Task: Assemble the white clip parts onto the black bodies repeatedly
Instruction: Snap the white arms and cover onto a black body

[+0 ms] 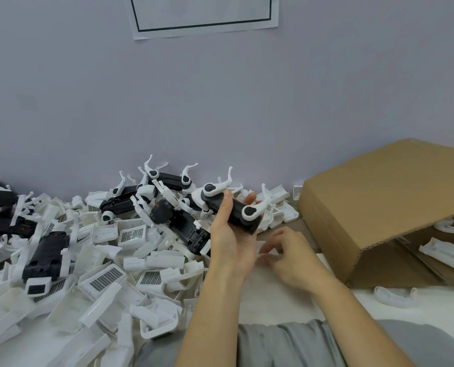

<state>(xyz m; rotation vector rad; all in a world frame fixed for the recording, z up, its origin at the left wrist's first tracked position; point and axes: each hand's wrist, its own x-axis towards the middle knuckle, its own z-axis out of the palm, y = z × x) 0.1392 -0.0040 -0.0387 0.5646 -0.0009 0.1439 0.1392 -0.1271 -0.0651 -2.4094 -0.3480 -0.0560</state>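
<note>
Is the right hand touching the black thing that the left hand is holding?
Apart. The head view shows bare table between the right hand and the black body, which only the left hand grips.

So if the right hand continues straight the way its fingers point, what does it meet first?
Probably the left hand: the right hand points its blurred fingers leftward at that palm, which holds the black plastic body. Depth is unclear.

Cardboard box (395, 207), wall poster (202, 15)

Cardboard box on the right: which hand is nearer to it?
Right. The right hand hovers low beside the cardboard box; the left hand is farther off, holding a black body with white clips.
</note>
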